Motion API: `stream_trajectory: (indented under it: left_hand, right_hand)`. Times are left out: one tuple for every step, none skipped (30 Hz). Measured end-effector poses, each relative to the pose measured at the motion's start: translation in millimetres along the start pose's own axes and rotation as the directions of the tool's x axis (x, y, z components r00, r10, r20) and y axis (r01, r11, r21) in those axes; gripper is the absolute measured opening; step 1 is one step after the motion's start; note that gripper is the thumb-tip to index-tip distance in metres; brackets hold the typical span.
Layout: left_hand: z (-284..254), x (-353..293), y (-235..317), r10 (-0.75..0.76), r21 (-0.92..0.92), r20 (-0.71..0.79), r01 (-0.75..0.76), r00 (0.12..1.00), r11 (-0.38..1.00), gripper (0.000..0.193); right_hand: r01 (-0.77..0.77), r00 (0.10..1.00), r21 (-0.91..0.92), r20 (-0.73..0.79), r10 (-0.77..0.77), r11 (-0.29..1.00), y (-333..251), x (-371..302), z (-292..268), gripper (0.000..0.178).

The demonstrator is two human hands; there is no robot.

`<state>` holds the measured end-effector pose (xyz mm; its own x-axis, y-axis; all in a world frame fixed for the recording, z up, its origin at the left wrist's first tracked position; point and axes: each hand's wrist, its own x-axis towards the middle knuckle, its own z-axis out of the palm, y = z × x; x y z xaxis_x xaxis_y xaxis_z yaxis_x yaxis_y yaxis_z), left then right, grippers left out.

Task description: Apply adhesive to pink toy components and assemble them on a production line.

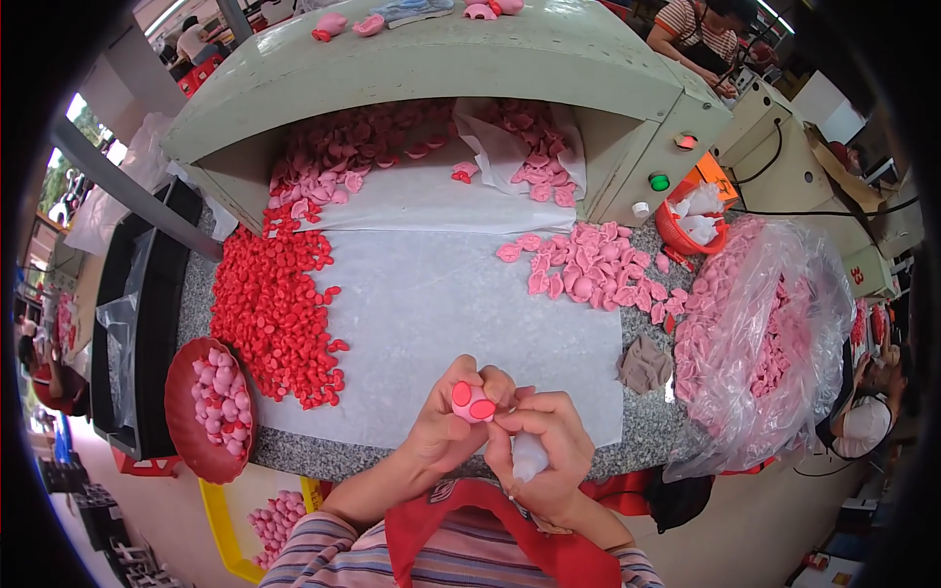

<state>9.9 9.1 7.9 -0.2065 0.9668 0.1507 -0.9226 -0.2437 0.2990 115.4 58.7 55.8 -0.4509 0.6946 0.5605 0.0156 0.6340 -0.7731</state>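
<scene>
Near the front edge of the table, my left hand [431, 429] is closed round a small pink plastic figure [471, 401] that has two red oval pieces on it. My right hand [563, 439] is closed on a small translucent white squeeze bottle [529, 457], its fingertips meeting the left hand's beside the figure. The bottle's tip is hidden by the fingers. Under and beyond both hands lies a white paper sheet [421, 323]. Left of it is a heap of red pieces [274, 323]; at its far right lie loose pink shell-like parts [586, 265].
A pale green metal housing [441, 69] with pink parts inside stands at the back. A red bowl of pink figures [183, 433] sits left, beside a black tray [118, 392]. A clear plastic bag of pink parts [774, 343], a grey cloth [647, 364] and an orange basket [676, 238] are right.
</scene>
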Motion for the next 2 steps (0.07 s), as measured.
stream_trajectory:
  left_hand:
    - [1.2, -0.9, -0.8, 0.015, 0.003, -0.029, -0.015, 0.999, 1.0, 0.036]
    - [-1.7, -1.1, -1.8, 0.021, 0.0, -0.006, -0.021, 1.0, 1.0, 0.038]
  right_hand:
    - [-0.015, 1.0, 0.003, 0.019, 0.015, 1.0, -0.3, -0.1, -0.9, 0.019]
    - [-0.029, 0.999, 0.005, 0.037, 0.029, 1.0, -0.8, -0.6, -1.8, 0.019]
